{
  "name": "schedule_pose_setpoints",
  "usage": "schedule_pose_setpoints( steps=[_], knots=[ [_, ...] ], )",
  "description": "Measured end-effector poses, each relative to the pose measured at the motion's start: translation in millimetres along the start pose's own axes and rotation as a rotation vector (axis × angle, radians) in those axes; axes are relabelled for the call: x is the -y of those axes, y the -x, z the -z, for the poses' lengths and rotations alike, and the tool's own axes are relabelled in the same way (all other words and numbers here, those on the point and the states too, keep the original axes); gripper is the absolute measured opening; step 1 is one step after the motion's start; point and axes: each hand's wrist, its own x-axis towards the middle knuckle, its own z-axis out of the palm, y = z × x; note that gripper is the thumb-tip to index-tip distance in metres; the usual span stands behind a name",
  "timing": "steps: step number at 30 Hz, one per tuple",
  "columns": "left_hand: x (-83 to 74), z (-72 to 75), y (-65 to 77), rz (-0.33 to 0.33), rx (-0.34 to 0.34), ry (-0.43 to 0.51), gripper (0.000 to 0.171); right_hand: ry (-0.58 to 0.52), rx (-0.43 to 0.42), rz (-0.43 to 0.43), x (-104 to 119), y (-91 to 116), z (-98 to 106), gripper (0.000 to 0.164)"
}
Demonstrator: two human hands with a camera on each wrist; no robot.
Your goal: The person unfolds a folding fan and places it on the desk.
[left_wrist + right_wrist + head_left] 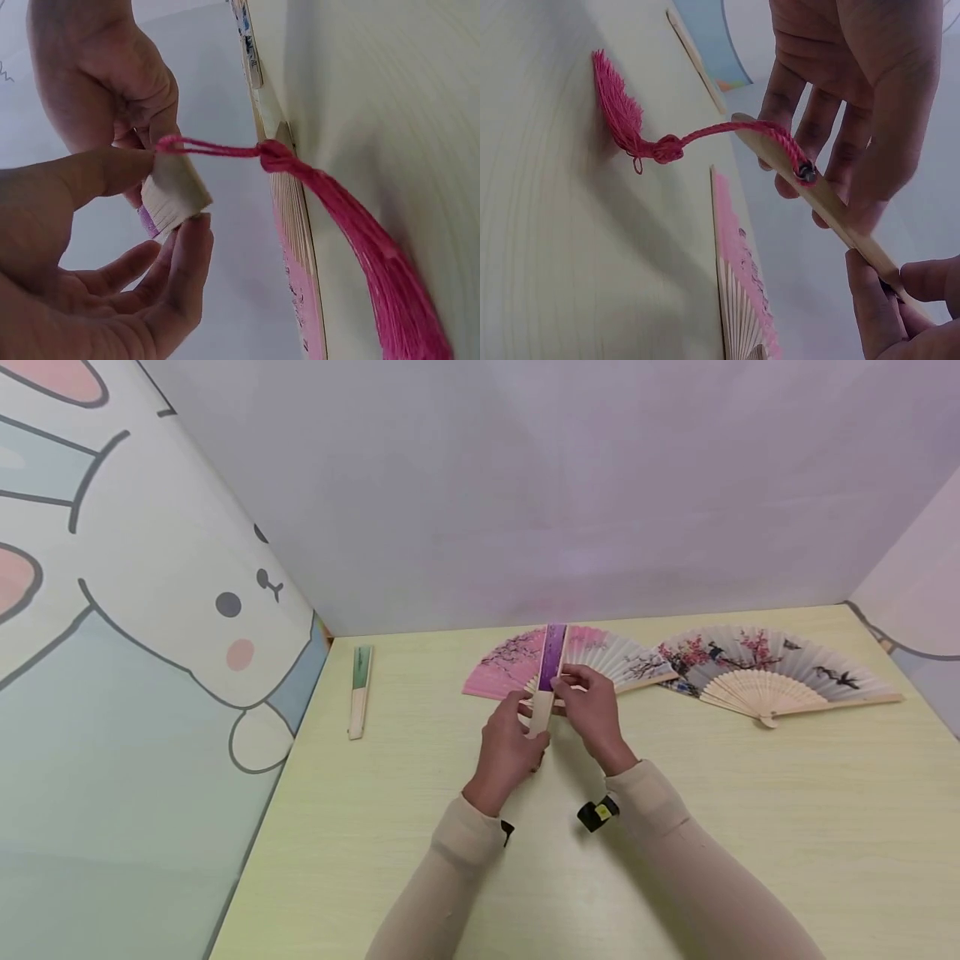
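Observation:
Between both hands is a folded fan [553,658] with purple leaf and pale wooden sticks, tilted up over the table. My left hand [510,747] grips its wooden handle end, thumb on one side and fingers on the other. Higher up, my right hand [594,708] pinches the fan near where purple meets wood. A pink tassel [367,240] dangles from the rivet on a looped cord, seen in both wrist views. Behind the hands, a spread pink-and-white fan [498,670] with blossom branches lies on the table, partly covered by the purple one.
To the right lies a spread fan [750,656] with red blossoms and dark birds, its edge meeting the pink fan's. A folded green fan [361,692] lies at the table's left. Walls stand behind and on both sides of the pale wooden table [787,827].

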Motion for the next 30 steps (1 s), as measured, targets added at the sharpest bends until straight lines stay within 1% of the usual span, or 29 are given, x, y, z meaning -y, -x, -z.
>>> schedule_pose_setpoints(
  steps=[3, 5, 8, 11, 16, 19, 24, 28, 30],
  knots=[
    [2.6, 4.1, -5.0, -0.010, 0.016, 0.026, 0.049, 0.012, 0.025, -0.007, -0.3, 0.4, -0.1, 0.034],
    [4.6, 6.3, -9.1, -0.019, 0.012, 0.049, 0.044, 0.027, 0.046, -0.009, -0.1, 1.6, -0.8, 0.033],
    [7.4, 8.3, -15.1, -0.016, 0.012, 0.091, 0.037, 0.058, 0.066, 0.002, -0.1, 4.4, -2.2, 0.032],
    [9.3, 8.7, -19.5, 0.010, 0.019, 0.155, 0.034, 0.085, 0.080, 0.026, 0.6, 7.0, -2.6, 0.032],
    [10.0, 8.0, -23.7, 0.068, 0.004, 0.256, 0.033, 0.080, 0.103, 0.052, 1.7, 9.2, -2.7, 0.032],
    [9.6, 7.4, -25.2, 0.078, -0.012, 0.279, 0.032, 0.083, 0.109, 0.056, 1.3, 8.4, -2.6, 0.033],
    [8.9, 6.2, -25.1, 0.078, -0.031, 0.289, 0.032, 0.099, 0.102, 0.060, 1.9, 7.3, -1.8, 0.034],
    [9.2, 4.7, -24.9, 0.067, -0.047, 0.311, 0.031, 0.118, 0.087, 0.062, 2.7, 7.5, -1.1, 0.032],
    [9.0, 4.2, -24.7, 0.060, -0.054, 0.336, 0.030, 0.126, 0.080, 0.066, 3.0, 7.9, -1.0, 0.031]
  ],
)
